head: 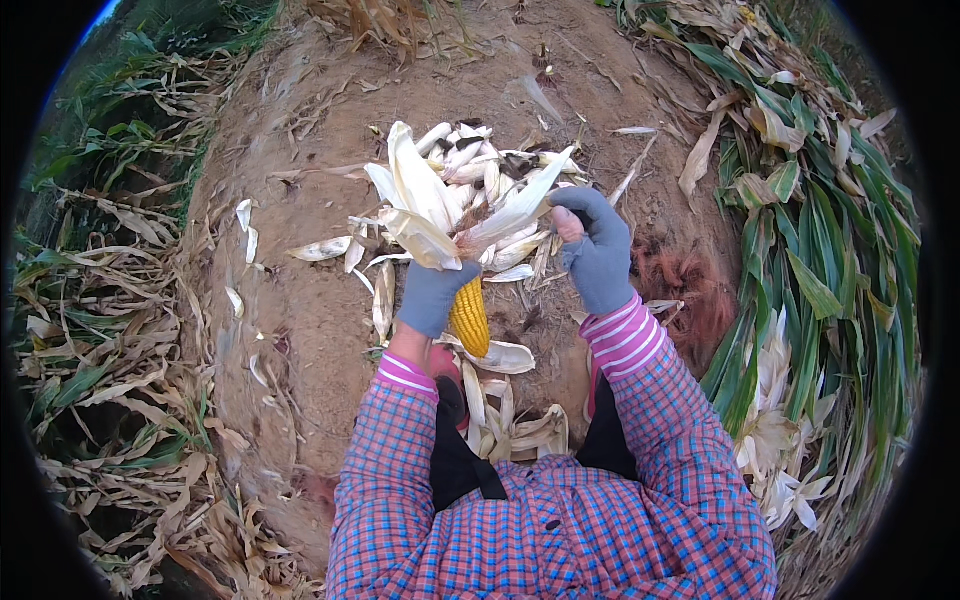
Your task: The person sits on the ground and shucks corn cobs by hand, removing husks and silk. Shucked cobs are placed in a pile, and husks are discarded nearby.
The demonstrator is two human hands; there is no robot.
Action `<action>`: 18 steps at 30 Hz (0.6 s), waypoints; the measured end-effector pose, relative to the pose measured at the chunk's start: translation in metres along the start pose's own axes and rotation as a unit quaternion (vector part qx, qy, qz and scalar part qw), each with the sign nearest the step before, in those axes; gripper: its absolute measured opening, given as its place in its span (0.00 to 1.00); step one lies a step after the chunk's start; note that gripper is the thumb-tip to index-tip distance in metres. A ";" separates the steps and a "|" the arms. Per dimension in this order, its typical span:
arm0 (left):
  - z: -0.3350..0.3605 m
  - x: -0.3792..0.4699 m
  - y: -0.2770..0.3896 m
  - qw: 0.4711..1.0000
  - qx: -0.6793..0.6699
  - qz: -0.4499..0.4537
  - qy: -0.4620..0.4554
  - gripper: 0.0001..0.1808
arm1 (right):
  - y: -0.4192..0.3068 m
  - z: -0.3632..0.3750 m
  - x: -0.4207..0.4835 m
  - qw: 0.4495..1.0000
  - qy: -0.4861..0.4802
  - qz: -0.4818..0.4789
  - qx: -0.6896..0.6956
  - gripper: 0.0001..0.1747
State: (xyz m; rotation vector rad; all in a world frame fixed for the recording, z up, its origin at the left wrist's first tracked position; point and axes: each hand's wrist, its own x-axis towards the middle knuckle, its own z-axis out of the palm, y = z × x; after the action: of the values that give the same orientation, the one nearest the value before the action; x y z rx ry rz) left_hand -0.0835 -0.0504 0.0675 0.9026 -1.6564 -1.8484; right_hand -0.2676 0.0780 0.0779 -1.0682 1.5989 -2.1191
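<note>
My left hand (435, 296), in a grey glove, grips a yellow corn ear (470, 319) with its bare kernels pointing down toward me. Pale husk leaves (420, 187) fan out above that fist, with reddish silk among them. My right hand (596, 251), gloved in grey with the thumb tip bare, is raised to the right of the ear. Its bent forefinger and thumb meet the edge of one spread husk leaf (517, 214); whether they pinch it is unclear. Beneath and beyond the ear lies a heap of whitish husk pieces (480, 161), some with dark tips.
Bare brown soil (300, 195) surrounds the heap. Cut green and dry corn stalks (810, 247) line the right side; more dry stalks and leaves (112, 375) lie at left. Reddish corn silk (686, 292) is scattered right of my right hand. Loose husks (517, 431) lie between my feet.
</note>
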 end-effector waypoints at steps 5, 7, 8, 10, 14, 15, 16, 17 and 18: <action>0.001 0.005 0.002 0.960 0.236 0.151 0.023 0.24 | -0.015 -0.016 0.015 0.991 0.086 0.034 0.094 0.14; 0.000 0.012 0.001 0.955 0.190 0.211 0.084 0.25 | -0.025 -0.019 0.014 0.996 0.074 -0.018 0.054 0.16; -0.004 0.013 0.002 0.893 0.340 0.272 0.110 0.26 | -0.031 -0.019 0.010 0.998 0.040 -0.041 0.018 0.16; -0.008 0.014 0.000 0.906 0.325 0.248 0.110 0.27 | -0.039 -0.013 -0.002 0.994 -0.064 -0.034 -0.088 0.20; -0.003 0.010 -0.006 0.885 0.374 0.258 0.099 0.20 | -0.029 0.014 -0.018 0.932 -0.170 -0.146 -0.283 0.26; -0.001 0.009 -0.007 0.875 0.391 0.271 0.093 0.17 | -0.023 0.020 -0.019 0.928 -0.182 -0.161 -0.283 0.26; 0.001 0.009 -0.007 0.879 0.396 0.253 0.080 0.17 | -0.017 0.022 -0.020 0.926 -0.178 -0.170 -0.286 0.24; 0.003 0.009 -0.007 0.878 0.396 0.258 0.077 0.17 | -0.012 0.023 -0.019 0.924 -0.178 -0.173 -0.290 0.22; 0.004 0.009 -0.007 0.876 0.396 0.269 0.067 0.18 | -0.006 0.024 -0.018 0.924 -0.173 -0.182 -0.288 0.20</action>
State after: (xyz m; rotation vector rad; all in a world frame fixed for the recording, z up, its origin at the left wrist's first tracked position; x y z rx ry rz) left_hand -0.0917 -0.0536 0.0594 0.7146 -2.3061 -0.6985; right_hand -0.2377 0.0742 0.0796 -1.9325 2.0025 -1.5216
